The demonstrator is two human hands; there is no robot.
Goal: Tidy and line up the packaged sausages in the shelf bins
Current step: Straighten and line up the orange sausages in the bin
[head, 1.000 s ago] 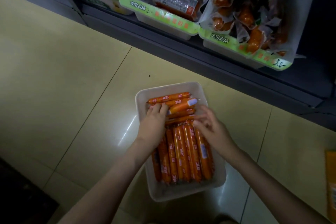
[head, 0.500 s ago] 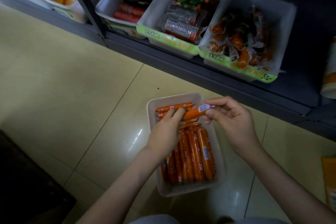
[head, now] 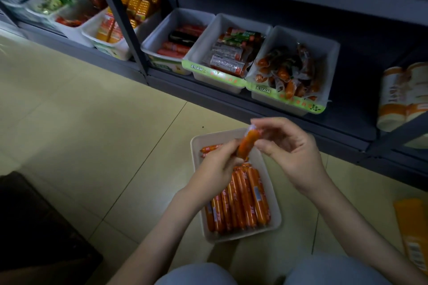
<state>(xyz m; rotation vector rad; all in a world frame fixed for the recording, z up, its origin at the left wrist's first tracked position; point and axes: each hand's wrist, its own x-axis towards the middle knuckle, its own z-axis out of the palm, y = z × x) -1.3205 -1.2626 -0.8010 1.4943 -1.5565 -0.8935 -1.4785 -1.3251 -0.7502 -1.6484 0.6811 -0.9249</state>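
- On the tiled floor (head: 92, 122), in front of a dark metal shelf (head: 208, 97), a white bin (head: 245, 233) sits between the person's forearms.
- A row of orange sausages (head: 240, 201) lies side by side, lengthwise, in the near half of the bin.
- At the far end of the bin, at least 2 crosswise sausages (head: 209, 147) show beside the left hand; the rest of that end is hidden by the hands.
- 1 lifted sausage (head: 247, 143) is held above the far end of the bin, tilted, with its pale tip pointing up towards the shelf.
- The left hand (head: 215, 169) pinches the lower end of this sausage with curled fingers.
- The right hand (head: 289, 148) pinches its upper end between thumb and fingertips, with the other fingers curled.
- On the lowest shelf, 3 white shelf bins stand touching: one with red and black sticks (head: 180, 39), one with green-and-red packs (head: 231, 55), and one with loose wrapped orange pieces (head: 289, 74).
- The last 2 carry green label strips on their front edges.
- An orange packet (head: 412, 233) lies on the floor at the far right.
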